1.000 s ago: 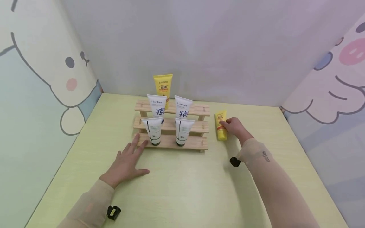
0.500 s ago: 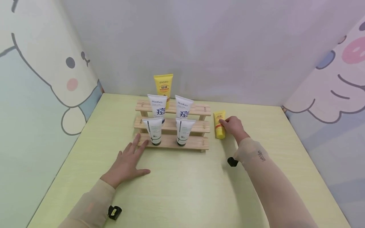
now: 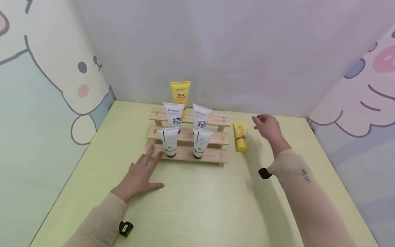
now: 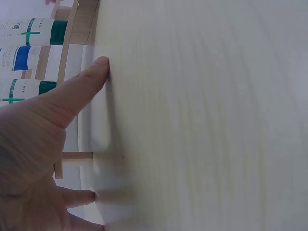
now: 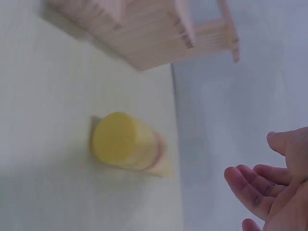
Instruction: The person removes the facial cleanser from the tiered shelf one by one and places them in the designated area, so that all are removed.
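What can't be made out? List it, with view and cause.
Lower left of upright yellow plastic tube, head view: behind white, blue-lettered plastic tube.
Fine print on bottom-tier white plastic tubes, head view: too small.
Lettering on lying yellow plastic tube, right wrist view: blurred.
Part of right hand, right wrist view: beyond right edge.

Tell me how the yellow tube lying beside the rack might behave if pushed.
The yellow tube probably won't roll far, given its wide flat end. Lying down, it's unlikely to tip. Its round cap might let it pivot.
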Available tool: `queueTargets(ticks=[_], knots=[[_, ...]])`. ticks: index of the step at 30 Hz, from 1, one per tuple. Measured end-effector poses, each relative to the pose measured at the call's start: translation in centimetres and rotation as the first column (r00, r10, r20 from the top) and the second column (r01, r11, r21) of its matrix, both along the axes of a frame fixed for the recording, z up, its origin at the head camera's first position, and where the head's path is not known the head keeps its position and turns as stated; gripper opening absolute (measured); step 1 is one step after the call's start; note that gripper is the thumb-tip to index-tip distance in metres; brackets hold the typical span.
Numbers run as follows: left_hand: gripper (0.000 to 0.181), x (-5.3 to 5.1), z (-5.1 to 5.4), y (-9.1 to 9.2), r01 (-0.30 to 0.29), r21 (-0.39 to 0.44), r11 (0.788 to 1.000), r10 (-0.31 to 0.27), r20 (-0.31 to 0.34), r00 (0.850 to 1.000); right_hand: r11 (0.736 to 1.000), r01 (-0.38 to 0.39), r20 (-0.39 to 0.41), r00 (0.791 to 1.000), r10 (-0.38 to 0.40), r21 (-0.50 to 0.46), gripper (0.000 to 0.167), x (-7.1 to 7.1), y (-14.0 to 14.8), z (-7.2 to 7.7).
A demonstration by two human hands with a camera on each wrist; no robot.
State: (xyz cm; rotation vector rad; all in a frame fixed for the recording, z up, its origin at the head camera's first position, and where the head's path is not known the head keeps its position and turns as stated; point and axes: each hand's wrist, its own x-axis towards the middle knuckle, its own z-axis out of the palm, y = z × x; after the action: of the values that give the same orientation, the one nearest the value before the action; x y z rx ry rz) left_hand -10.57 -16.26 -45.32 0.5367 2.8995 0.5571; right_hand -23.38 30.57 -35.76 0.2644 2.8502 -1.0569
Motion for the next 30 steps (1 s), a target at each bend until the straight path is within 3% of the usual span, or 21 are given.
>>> queueTargets(ticks=[4,8,15,18,22,30], knots=[[0.115,-0.1,0.0,0.1,0.007,0.009,1.0,-0.007,-0.01,1.0,0.992,-0.027,-0.143,0.99,0.01,-0.121,0.067,0.3,-1.2,3.2],[0.115,-0.2,0.1,0.2,0.012,0.01,1.0,-0.012,-0.012,1.0,0.968,-0.079,-0.231,0.973,0.023,-0.237,0.065,0.5,-3.1,5.7],[0.115,0.0,0.0,0.1,-0.004,0.002,1.0,0.004,0.0,1.0,0.881,-0.24,-0.312,0.943,0.112,-0.408,0.054,-0.3,-6.7,7.3],[0.115,0.0,0.0,0.1,-0.005,-0.003,1.0,0.006,0.002,1.0,0.865,-0.295,-0.295,0.938,0.181,-0.407,0.057,-0.9,-7.9,7.2],[0.115,-0.1,-0.1,0.1,-0.01,0.0,1.0,0.01,0.007,1.0,0.862,-0.352,-0.257,0.928,0.27,-0.364,0.061,-1.7,-9.6,7.2],[0.116,-0.2,-0.4,0.0,-0.016,-0.006,1.0,0.016,0.017,1.0,0.85,-0.425,-0.233,0.902,0.365,-0.312,0.056,-3.4,-13.3,8.1]])
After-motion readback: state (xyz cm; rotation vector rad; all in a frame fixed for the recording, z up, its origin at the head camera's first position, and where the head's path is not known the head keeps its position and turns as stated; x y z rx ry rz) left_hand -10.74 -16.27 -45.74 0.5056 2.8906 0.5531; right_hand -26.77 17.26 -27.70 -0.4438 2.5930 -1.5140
